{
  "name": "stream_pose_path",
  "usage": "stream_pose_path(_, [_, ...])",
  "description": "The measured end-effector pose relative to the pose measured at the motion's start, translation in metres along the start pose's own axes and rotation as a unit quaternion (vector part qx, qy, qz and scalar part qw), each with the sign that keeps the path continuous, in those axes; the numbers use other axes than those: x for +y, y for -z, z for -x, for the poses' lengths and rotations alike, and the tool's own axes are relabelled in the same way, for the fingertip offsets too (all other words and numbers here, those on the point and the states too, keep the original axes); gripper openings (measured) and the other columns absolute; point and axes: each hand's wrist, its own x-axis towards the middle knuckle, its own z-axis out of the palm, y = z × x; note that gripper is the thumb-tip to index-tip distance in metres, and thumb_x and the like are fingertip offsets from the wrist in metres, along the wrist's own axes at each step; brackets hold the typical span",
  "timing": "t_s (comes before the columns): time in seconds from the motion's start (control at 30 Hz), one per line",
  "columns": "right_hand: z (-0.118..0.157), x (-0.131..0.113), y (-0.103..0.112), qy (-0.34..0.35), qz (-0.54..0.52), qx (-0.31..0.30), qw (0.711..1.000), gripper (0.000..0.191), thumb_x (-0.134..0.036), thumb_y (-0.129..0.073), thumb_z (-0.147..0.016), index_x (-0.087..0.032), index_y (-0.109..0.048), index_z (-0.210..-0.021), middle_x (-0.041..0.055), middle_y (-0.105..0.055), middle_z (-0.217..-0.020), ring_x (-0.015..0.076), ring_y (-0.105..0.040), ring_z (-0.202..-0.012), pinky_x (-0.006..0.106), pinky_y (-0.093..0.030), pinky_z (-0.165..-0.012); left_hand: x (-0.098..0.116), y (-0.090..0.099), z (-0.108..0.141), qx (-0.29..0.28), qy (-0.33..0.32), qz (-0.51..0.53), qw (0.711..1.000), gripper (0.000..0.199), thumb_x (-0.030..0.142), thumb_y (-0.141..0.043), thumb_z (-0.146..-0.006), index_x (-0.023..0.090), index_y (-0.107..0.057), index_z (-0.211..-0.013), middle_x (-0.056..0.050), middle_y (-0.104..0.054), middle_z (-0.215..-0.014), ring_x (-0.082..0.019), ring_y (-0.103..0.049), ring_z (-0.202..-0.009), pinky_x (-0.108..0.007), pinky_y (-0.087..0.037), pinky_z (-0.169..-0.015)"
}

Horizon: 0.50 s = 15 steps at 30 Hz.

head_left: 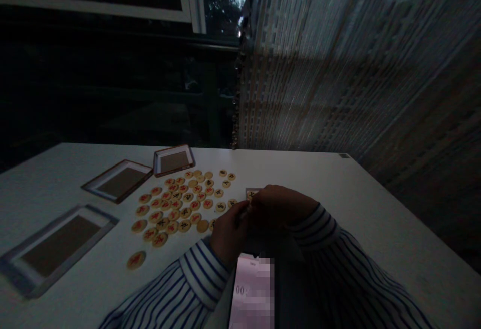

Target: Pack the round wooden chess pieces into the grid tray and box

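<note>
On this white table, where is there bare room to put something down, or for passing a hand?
The widest bare patch of the table lies between the right hand and the right edge. Another strip runs behind the discs, along the far edge. It is crowded between the trays and left hand.

White table (pixel 376 228), scattered round pieces (pixel 173 203) (red and black characters), three framed trays (pixel 120 181).
</note>
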Motion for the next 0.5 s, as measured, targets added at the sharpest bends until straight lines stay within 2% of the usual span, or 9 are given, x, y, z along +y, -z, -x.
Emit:
stream_pose_path(0.1, [-0.0014, 0.0039, -0.0041, 0.041, -0.003, 0.014, 0.999, 0.031, -0.038, -0.049, -0.072, -0.02, -0.062, -0.093, 0.0063, -0.066, -0.075, 0.0151, -0.059, -0.061, 0.021, -0.037, -0.049, -0.0012, -0.0012, -0.0004, 0.001, -0.003, 0.016, 1.0, 0.03, 0.02, -0.047, -0.076, 0.019, -0.054, -0.105, -0.006, -0.062, -0.103, -0.018, -0.056, -0.095, -0.032, -0.045, -0.082])
stream_pose_path(0.27, [0.0004, 0.0063, -0.0037, 0.054, -0.01, 0.019, 0.998, 0.031, -0.038, -0.05, -0.071, -0.019, -0.061, -0.093, 0.0066, -0.066, -0.077, 0.0155, -0.06, -0.063, 0.021, -0.037, -0.049, -0.0011, -0.0006, -0.0009, 0.006, -0.006, -0.002, 1.0, 0.034, 0.015, -0.05, -0.071, 0.017, -0.054, -0.105, -0.007, -0.061, -0.105, -0.019, -0.055, -0.097, -0.034, -0.044, -0.084])
stream_pose_path(0.5, [0.0057, 0.0032, 0.0017, 0.027, 0.012, 0.017, 0.999, 0.032, -0.041, -0.044, -0.076, -0.018, -0.06, -0.092, 0.0081, -0.065, -0.076, 0.0163, -0.06, -0.062, 0.022, -0.037, -0.049, 0.0013, -0.0001, -0.0014, 0.008, -0.003, -0.013, 1.0, 0.034, 0.013, -0.048, -0.071, 0.017, -0.054, -0.104, -0.007, -0.061, -0.103, -0.018, -0.056, -0.096, -0.032, -0.044, -0.083])
